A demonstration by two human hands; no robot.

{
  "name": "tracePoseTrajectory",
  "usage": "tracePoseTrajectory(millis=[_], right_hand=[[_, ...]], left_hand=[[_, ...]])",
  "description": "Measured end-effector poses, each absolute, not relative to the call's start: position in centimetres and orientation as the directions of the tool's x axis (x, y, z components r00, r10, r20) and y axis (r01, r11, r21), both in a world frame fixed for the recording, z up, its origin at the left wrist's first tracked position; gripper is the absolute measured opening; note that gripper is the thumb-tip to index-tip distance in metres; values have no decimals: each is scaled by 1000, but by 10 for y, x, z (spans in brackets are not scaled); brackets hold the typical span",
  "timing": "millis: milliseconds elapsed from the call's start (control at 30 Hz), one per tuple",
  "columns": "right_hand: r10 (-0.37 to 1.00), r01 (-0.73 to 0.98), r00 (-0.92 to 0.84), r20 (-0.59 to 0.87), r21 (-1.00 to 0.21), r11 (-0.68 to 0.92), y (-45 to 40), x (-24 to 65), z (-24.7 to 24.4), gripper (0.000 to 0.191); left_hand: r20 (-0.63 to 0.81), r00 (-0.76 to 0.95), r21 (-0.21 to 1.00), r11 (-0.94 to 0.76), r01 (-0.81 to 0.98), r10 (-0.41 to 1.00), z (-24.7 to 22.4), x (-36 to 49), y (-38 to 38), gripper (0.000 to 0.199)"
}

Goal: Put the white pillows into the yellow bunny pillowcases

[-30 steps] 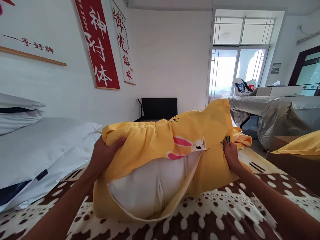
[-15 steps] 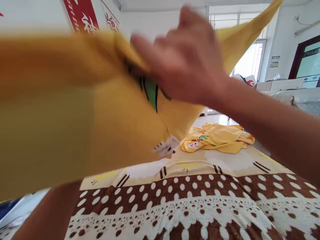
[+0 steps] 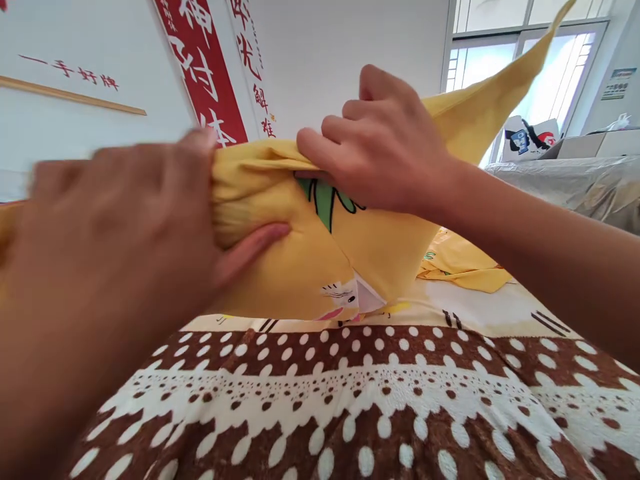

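Note:
A yellow cloth (image 3: 280,267) with a green leaf print and a white animal face hangs in front of me, raised above the bed. My right hand (image 3: 385,147) pinches its upper edge near the middle. My left hand (image 3: 135,220), slightly blurred, is wrapped over the cloth at the left, its thumb lying across the front. A pointed end of the cloth stretches up to the right behind my right hand.
Below lies a brown and white dotted blanket (image 3: 380,413). Another yellow printed cloth (image 3: 465,260) lies crumpled on it farther back. Plastic-covered furniture (image 3: 575,193) stands at the right, and a red banner (image 3: 205,73) hangs on the wall.
My left hand has come into view, closed on the cloth at the left. The cloth's left part is now gathered higher, and the camera view has turned and shifted.

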State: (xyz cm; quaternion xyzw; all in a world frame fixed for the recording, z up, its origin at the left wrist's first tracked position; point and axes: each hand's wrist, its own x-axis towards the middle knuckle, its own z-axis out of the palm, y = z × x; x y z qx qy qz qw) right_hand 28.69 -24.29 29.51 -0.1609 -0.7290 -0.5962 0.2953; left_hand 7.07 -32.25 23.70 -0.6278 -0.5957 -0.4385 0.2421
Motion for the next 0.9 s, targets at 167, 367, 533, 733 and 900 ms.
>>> tracePoseTrajectory(millis=[167, 367, 533, 733, 900], right_hand=[[22, 630, -762, 648, 733, 256, -240, 326, 293, 51], [50, 724, -672, 739, 641, 254, -231, 404, 288, 51], [141, 865, -442, 886, 379, 328, -233, 402, 281, 38], [13, 807, -538, 843, 510, 296, -264, 325, 287, 42], [-173, 791, -503, 847, 531, 303, -282, 297, 294, 41]], left_hand=[[917, 276, -252, -119, 960, 287, 247, 62, -291, 58], [892, 447, -450, -213, 867, -64, 243, 16, -278, 27], [917, 399, -388, -251, 887, -10, 254, 36, -286, 26], [907, 405, -387, -154, 909, 115, 288, 108, -314, 38], [894, 448, -436, -247, 866, -8, 306, 122, -312, 33]])
